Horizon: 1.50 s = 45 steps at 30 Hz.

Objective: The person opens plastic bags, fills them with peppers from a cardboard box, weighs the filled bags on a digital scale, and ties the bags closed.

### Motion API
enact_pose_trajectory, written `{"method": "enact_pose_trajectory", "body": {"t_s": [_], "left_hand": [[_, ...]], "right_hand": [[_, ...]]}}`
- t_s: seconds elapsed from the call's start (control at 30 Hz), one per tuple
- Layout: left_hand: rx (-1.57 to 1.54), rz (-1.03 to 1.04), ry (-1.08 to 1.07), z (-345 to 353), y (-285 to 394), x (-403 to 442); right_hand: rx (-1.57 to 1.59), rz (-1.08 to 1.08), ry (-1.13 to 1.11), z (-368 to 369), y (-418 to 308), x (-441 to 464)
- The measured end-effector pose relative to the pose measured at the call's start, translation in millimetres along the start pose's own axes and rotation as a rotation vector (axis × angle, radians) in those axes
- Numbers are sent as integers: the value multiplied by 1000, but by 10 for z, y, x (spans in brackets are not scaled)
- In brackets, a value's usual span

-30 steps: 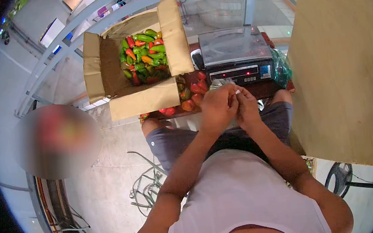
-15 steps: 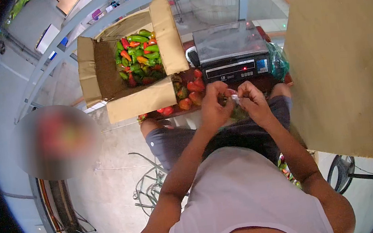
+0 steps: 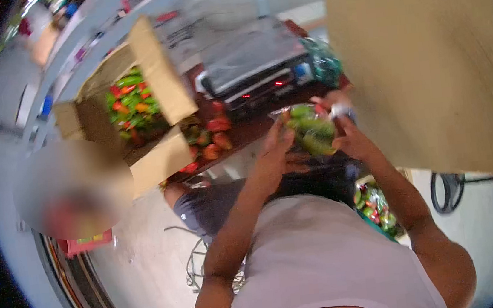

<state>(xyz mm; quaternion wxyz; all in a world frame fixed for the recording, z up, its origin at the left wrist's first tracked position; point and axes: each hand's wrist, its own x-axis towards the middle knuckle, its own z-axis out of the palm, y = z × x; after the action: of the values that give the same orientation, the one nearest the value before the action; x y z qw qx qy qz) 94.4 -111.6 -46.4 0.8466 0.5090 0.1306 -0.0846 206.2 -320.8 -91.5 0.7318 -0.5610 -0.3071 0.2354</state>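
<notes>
A clear plastic bag of green and red peppers (image 3: pixel 312 129) hangs between my two hands above my lap. My left hand (image 3: pixel 275 154) is beside the bag's left side, its fingers blurred against the plastic. At the bag's right end my right hand (image 3: pixel 346 128) is closed around its white, bunched neck. A cardboard box (image 3: pixel 160 163) with open flaps holds green, red and orange peppers (image 3: pixel 132 109). Loose red peppers (image 3: pixel 215 139) lie between the box and a digital scale (image 3: pixel 255 63) with red lit digits.
Green plastic bags (image 3: pixel 324 61) lie right of the scale. A large brown board (image 3: pixel 429 62) stands at the right. By my right hip is a container of bagged peppers (image 3: pixel 378 209). Green straps (image 3: pixel 195 267) lie on the floor, with a red object (image 3: pixel 90 242) farther left.
The view has turned to the right. The bag of peppers, earlier mostly hidden behind my hands, now shows between them. My hands have moved apart.
</notes>
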Motion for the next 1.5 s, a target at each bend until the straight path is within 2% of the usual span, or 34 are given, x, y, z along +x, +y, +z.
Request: {"method": "enact_pose_trajectory", "body": {"t_s": [0.07, 0.1, 0.17, 0.2, 0.27, 0.4, 0.47, 0.5, 0.57, 0.63, 0.7, 0.77, 0.83, 0.87, 0.9, 0.97, 1.0, 1.03, 1.1, 1.17, 1.23, 1.3, 1.37, 1.43, 1.5], "left_hand": [[17, -91, -163, -24, 5, -39], [138, 28, -167, -79, -12, -44], [314, 154, -15, -141, 31, -135], [359, 164, 27, -256, 11, -140], [357, 92, 115, -467, -48, -220], [374, 48, 228, -687, -77, -383], [359, 58, 248, -708, -52, -423], [352, 69, 265, -726, -20, -449], [380, 127, 242, -783, 11, -510], [413, 168, 235, -784, 66, -550], [457, 179, 256, -767, 157, -643], [427, 247, 217, -772, 197, -717], [375, 312, 199, -839, 214, -798], [657, 324, 232, -924, 260, -870], [675, 356, 272, -908, 378, -971], [710, 405, 332, -845, 641, -1121], [574, 387, 381, -1016, 684, -1149], [674, 353, 496, -1074, 860, -1219], [590, 497, 532, -1328, 1147, -1253], [738, 617, 637, -1644, 1394, -1222], [753, 653, 639, -2087, 1632, -1057], [883, 573, 681, -2745, 1817, -771], [972, 372, 747, -3276, 1934, -499], [1289, 105, 744, -3760, 1976, -231], [1599, -42, 729, -3741, 2010, -81]], "right_hand": [[557, 293, 9, -252, 138, -473], [533, 367, 109, -357, 80, -733], [499, 519, 277, -637, -86, -1221], [710, 567, 189, -1070, 227, -1685], [504, 639, 502, -1094, 147, -2250], [351, 1099, 480, -1526, 509, -3315], [220, 1177, 581, -1427, 610, -3479], [164, 1233, 694, -1595, 1034, -3814], [66, 1137, 787, -1358, 971, -3742], [-470, 990, 617, -1335, 1353, -3966], [-1155, 540, 363, -1245, 1480, -3949], [-1093, 736, 185, -829, 840, -3199], [-1238, 757, 7, -1106, 1311, -3436], [-1210, 881, -112, -1128, 1263, -3282], [-1187, 1006, -235, -1095, 1061, -3075], [-1184, 824, -323, -1305, 905, -2792], [-1240, 773, -269, -1168, 628, -2413], [-1291, 731, -205, -994, 343, -1966], [-1430, 698, -126, -908, 130, -1301], [-1406, 472, -64, -724, -30, -788], [-1322, 270, -109, -558, -114, -266], [-1218, 136, -136, -378, -86, 110], [-1102, 61, -144, -228, 30, 400], [-1129, 140, -75, -404, 632, 355], [-1171, 107, -23, -429, 861, 292]]}}
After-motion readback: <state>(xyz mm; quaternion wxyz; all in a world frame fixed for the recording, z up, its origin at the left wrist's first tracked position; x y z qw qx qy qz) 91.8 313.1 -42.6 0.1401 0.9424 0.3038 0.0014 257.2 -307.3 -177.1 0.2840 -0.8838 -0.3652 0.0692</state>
